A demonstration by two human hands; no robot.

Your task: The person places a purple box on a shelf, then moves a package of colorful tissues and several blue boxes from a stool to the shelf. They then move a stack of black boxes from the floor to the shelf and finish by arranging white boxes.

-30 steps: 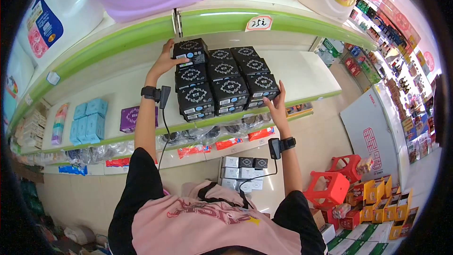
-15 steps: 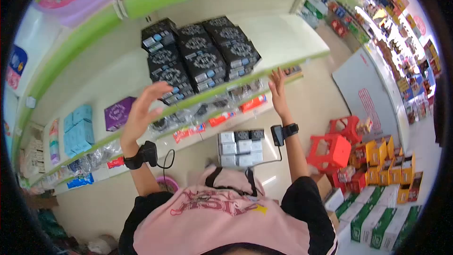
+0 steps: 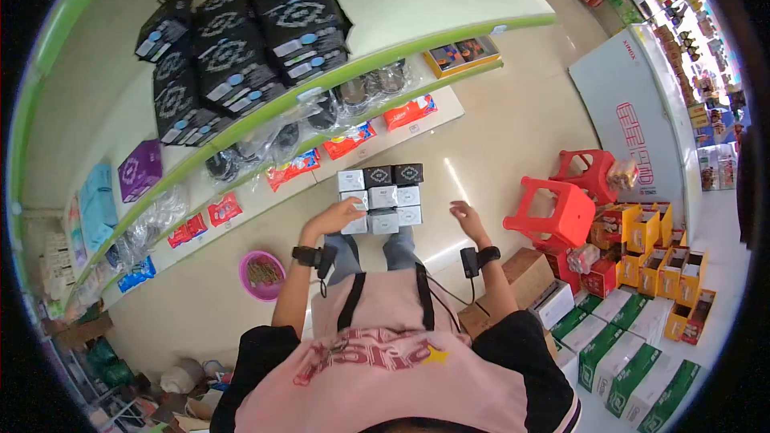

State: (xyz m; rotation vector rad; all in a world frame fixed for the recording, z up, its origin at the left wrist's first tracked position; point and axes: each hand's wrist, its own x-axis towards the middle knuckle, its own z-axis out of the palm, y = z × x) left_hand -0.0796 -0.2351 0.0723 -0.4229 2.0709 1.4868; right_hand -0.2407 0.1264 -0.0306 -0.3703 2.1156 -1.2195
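Observation:
Low in front of my legs sits a block of small boxes, most of them white point(image 3: 383, 222), with black boxes point(image 3: 407, 173) in the far row. My left hand point(image 3: 335, 216) reaches to the block's left side, fingers stretched out and fingertips overlapping the white boxes. Off to the right of the block, my right hand point(image 3: 468, 221) hangs in the air with loosely bent fingers apart and nothing in them. Above and left, stacks of black boxes point(image 3: 241, 56) stand on the white shelf point(image 3: 417, 0).
The shelf also carries a purple box point(image 3: 140, 170) and light blue packs point(image 3: 98, 204). Red packets point(image 3: 349, 141) lie on the lowest shelf. A pink basin point(image 3: 245, 282) is on the floor at left. Red stools point(image 3: 553, 212), yellow boxes point(image 3: 642, 232) and green-white cartons point(image 3: 618, 373) crowd the right.
Both hands have come down from the front edge of the shelf towards the floor, the left one to the block of small boxes. The view has tilted down with them.

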